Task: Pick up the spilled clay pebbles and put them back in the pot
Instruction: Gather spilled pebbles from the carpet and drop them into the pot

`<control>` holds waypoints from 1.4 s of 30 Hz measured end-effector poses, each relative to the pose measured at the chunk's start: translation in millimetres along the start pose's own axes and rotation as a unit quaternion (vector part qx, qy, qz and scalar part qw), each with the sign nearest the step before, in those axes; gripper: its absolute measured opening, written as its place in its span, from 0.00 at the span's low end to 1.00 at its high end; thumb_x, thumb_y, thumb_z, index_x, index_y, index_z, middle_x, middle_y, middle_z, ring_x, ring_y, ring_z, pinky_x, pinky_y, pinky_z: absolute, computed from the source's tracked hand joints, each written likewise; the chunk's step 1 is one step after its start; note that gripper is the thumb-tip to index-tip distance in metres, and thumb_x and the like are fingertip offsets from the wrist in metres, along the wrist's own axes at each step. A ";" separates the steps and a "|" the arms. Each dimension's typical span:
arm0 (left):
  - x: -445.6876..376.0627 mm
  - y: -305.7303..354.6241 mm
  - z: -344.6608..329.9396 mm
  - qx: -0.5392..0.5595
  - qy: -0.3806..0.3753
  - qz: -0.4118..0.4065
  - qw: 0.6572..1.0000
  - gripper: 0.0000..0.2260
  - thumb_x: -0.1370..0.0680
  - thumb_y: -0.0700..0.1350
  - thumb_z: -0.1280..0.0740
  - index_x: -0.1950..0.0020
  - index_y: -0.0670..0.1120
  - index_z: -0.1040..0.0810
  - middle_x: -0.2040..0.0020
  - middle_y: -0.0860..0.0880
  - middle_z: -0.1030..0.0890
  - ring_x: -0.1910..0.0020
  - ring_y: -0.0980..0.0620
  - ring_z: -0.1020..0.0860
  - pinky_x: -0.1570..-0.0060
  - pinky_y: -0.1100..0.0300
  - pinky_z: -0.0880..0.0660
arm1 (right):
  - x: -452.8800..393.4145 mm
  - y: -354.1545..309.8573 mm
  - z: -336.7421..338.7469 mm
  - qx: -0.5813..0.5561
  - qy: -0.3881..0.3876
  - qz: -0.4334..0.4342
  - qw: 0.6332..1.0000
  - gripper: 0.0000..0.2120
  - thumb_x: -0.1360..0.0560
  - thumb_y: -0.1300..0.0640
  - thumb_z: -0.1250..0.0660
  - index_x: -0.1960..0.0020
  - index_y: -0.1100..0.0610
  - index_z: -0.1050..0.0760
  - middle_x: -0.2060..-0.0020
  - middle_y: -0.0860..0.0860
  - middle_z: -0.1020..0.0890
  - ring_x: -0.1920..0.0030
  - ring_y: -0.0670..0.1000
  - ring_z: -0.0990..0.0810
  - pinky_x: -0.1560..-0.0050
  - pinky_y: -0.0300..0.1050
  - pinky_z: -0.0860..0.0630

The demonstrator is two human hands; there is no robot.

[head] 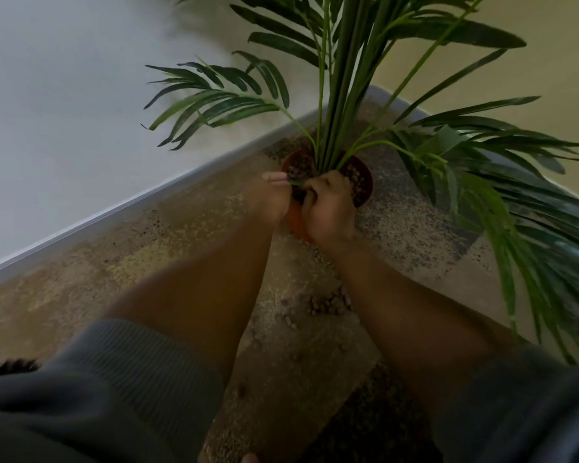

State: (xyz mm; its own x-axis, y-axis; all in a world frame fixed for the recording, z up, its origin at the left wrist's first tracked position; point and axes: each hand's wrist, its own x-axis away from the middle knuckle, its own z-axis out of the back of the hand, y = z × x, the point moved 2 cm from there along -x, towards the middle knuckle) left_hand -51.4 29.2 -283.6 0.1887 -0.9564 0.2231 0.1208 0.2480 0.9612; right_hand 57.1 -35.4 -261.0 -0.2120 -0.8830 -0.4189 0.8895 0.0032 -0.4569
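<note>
My two hands met over the orange pot (294, 225), which stood on the speckled floor (194, 235) in a corner where white skirting (121, 208) ran along the wall. My left hand (268, 198) reached the pot's near rim with its fingers stretched out toward the fill of clay pebbles (357, 182); whether it pinched anything, I could not tell. My right hand (326, 208) lay curled over the rim beside the green stems, fingers bent into the pot, and its grip was hidden as well. The palm plant (345, 95) fanned its fronds above and to the right. A small cluster of spilled pebbles (325, 304) lay on the floor between my forearms, well short of the pot, with a few more scattered nearer me. Grey sleeves (121, 379) were pushed up my arms.
</note>
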 end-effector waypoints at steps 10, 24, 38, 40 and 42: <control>26.4 -61.7 58.2 -0.161 -0.036 0.028 0.986 0.08 0.26 0.37 0.32 0.49 0.44 0.17 0.53 0.50 0.16 0.62 0.58 0.21 0.71 0.76 0.30 | 65.9 -11.3 -48.8 -0.055 -0.265 0.029 0.962 0.12 0.23 0.55 0.40 0.48 0.56 0.18 0.50 0.54 0.18 0.52 0.53 0.20 0.52 0.46 0.23; 84.6 -106.7 103.6 -0.576 -0.347 0.029 0.740 0.19 0.25 0.42 0.30 0.34 0.44 0.25 0.42 0.45 0.21 0.44 0.49 0.24 0.54 0.63 0.32 | 139.2 -26.9 -80.1 -0.163 -0.530 -0.148 0.819 0.36 0.36 0.64 0.21 0.31 0.57 0.28 0.36 0.54 0.21 0.36 0.53 0.22 0.36 0.52 0.24; 93.8 -120.0 117.3 -0.583 -0.282 -0.096 0.756 0.12 0.27 0.43 0.28 0.43 0.46 0.20 0.35 0.45 0.33 0.43 0.49 0.28 0.48 0.61 0.27 | 158.2 -38.3 -89.2 -0.029 -0.483 -0.062 0.873 0.23 0.27 0.52 0.29 0.35 0.53 0.29 0.25 0.54 0.41 0.31 0.57 0.30 0.31 0.53 0.31; 94.9 -119.6 115.6 -0.585 -0.291 -0.089 0.752 0.11 0.24 0.45 0.30 0.42 0.46 0.20 0.38 0.44 0.28 0.41 0.48 0.29 0.45 0.61 0.30 | 157.6 -38.5 -88.5 -0.028 -0.476 -0.059 0.877 0.22 0.27 0.53 0.30 0.35 0.53 0.29 0.26 0.55 0.39 0.32 0.57 0.30 0.33 0.53 0.30; 94.5 -120.4 115.1 -0.585 -0.301 -0.077 0.749 0.12 0.23 0.45 0.32 0.41 0.45 0.20 0.40 0.44 0.23 0.40 0.48 0.28 0.40 0.58 0.29 | 157.4 -39.8 -87.3 -0.024 -0.475 -0.056 0.878 0.21 0.26 0.53 0.30 0.35 0.53 0.29 0.27 0.55 0.38 0.33 0.57 0.29 0.33 0.53 0.30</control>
State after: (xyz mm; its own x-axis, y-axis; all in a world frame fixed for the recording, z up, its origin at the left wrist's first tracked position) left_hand -160.3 -108.8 -359.6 -0.3468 -0.7968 0.4949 0.9339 -0.2443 0.2610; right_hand -47.0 -133.5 -377.2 0.1560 -0.8715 0.4649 0.8618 -0.1100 -0.4952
